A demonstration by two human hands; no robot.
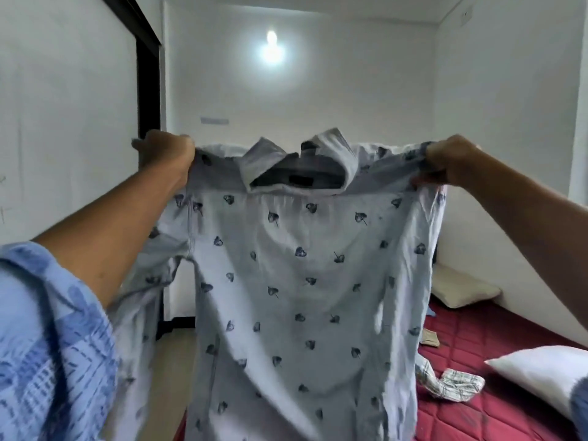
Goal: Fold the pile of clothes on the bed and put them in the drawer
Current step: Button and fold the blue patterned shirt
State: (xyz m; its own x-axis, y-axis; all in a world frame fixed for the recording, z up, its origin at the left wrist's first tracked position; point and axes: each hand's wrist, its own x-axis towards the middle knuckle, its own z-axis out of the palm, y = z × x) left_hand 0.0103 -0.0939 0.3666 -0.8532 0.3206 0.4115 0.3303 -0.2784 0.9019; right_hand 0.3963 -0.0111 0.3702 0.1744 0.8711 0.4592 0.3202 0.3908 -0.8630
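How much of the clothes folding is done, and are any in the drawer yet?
Nothing looks finished: no folded clothes and no drawer are in view. Right now the left hand and right hand grip the shoulders of a leaf-print shirt, held up unfolded. Left to do: fold it, fold the crumpled checked cloth lying on the red bed, and put everything away.

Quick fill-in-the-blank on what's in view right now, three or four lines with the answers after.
1. Both hands, left hand and right hand, hold up a collared shirt printed with small dark ____.
2. Each hand grips the shirt at a ____.
3. The mattress to the right is ____ in colour.
4. A crumpled ____ cloth lies on the mattress beside a white pillow.

Missing words: leaves; shoulder; red; checked
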